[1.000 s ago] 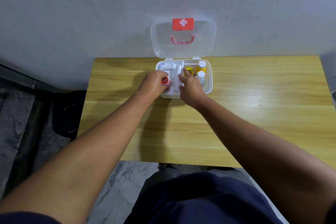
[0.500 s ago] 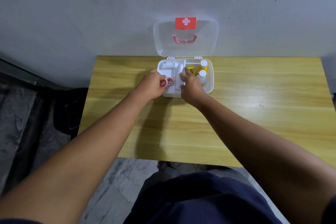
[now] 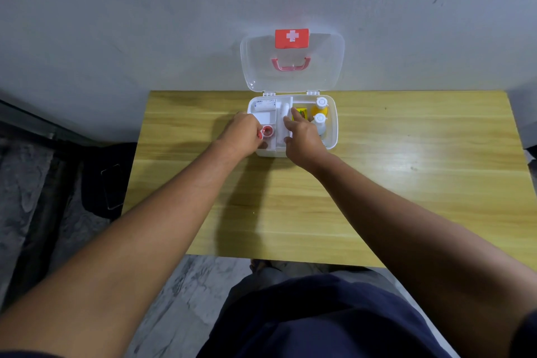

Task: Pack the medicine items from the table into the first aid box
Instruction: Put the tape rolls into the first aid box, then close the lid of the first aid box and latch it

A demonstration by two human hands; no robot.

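L hand point(image 3: 242, 134) now at the box's left edge, fingers curled beside the red-rimmed tape roll point(image 3: 267, 131), which earlier sat under them; grasp not discernible. White plastic first aid box point(image 3: 332, 136), clear lid up, on wood-grain table point(image 3: 406, 183). R hand point(image 3: 303, 136), fingers loosely spread, holds nothing, unmoved on the white divider tray point(image 3: 283, 113). Two round-capped bottles point(image 3: 320, 119) in the right compartment.

The white first aid box point(image 3: 331, 125) is lying open, its clear lid point(image 3: 292, 62) leaning upright. Two white-capped bottles point(image 3: 319, 119) are standing in its right compartment.

i read only a white cross on the red label point(image 3: 291, 37) atop the open lid point(image 3: 319, 67); print on the roll below is too small.
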